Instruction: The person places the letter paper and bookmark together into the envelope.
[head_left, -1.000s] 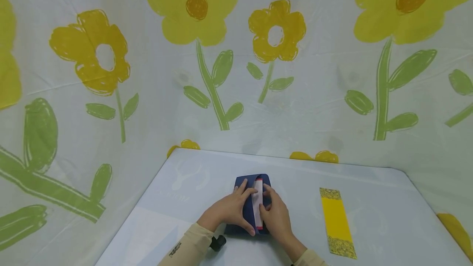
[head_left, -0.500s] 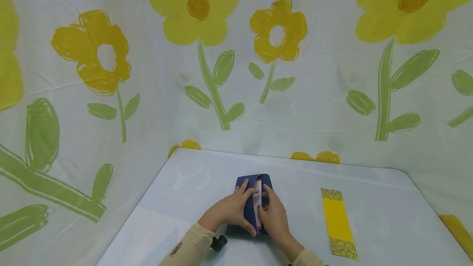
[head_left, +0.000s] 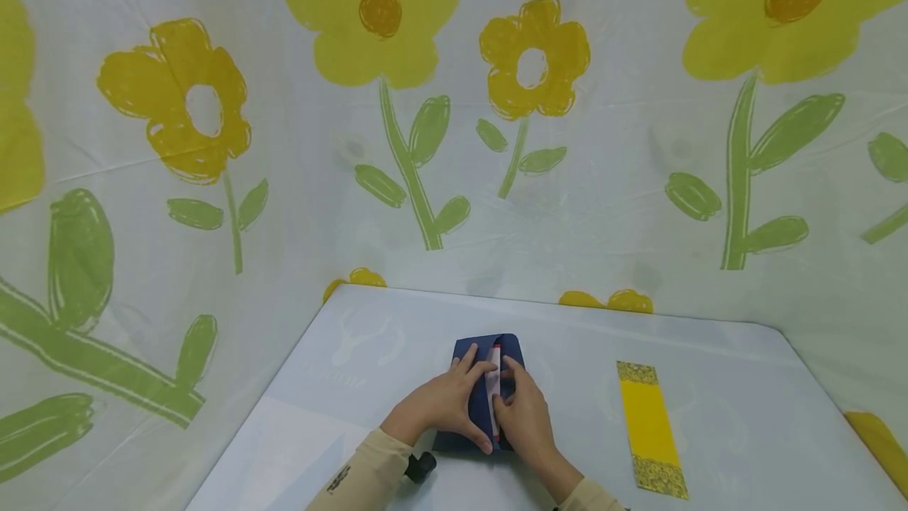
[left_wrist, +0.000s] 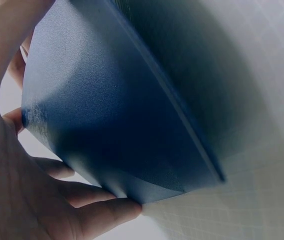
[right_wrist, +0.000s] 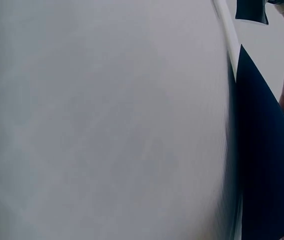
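A dark blue envelope [head_left: 479,408] lies on the white table in the head view, its opening facing right. A white card with red ends [head_left: 494,386] shows as a narrow strip in that opening. My left hand [head_left: 443,402] holds the envelope, fingers spread over its left part and thumb at the near edge. With curled fingers and thumb, my right hand [head_left: 526,419] grips the card's right side at the opening. The left wrist view has the blue envelope [left_wrist: 97,75] with fingertips along its edge. Only a dark blue flap [right_wrist: 266,165] and part of a hand appear in the right wrist view.
A yellow strip with patterned ends [head_left: 651,428] lies flat on the table [head_left: 567,337], right of the hands. Beneath the left wrist a small black device [head_left: 420,468] shows. A flower-printed curtain [head_left: 603,203] stands behind and beside the table.
The visible strip of card has become narrower as the card slid left into the envelope. My right hand has shifted slightly left with it; my left hand has stayed in place.
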{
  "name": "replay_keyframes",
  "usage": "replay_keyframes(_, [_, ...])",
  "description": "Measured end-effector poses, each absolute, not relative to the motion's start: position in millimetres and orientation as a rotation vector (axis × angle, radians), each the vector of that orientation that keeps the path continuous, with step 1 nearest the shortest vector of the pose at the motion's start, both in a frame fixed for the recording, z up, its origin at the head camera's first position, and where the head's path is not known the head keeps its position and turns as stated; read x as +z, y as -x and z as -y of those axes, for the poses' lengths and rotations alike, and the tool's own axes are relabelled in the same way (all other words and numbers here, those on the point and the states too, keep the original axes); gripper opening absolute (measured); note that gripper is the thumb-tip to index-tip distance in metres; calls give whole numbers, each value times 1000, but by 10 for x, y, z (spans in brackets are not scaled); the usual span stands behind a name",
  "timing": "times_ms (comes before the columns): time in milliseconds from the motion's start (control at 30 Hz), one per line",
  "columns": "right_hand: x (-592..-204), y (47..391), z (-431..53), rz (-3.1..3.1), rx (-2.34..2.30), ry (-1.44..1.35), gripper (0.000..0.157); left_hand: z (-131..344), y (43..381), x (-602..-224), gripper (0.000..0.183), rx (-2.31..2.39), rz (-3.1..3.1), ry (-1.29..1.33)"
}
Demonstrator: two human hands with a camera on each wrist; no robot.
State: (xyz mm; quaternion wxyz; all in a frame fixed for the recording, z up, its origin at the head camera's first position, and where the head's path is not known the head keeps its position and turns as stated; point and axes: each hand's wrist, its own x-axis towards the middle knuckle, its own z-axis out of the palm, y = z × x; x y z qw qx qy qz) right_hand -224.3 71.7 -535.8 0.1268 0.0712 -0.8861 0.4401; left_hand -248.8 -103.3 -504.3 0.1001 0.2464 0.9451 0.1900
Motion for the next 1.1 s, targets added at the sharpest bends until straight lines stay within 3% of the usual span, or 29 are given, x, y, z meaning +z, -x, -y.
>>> replay_keyframes(1100, [-5347, 2247, -709, 2593, 1329, -223, 59, 1030, 2493, -5042, 120, 558, -2789, -732])
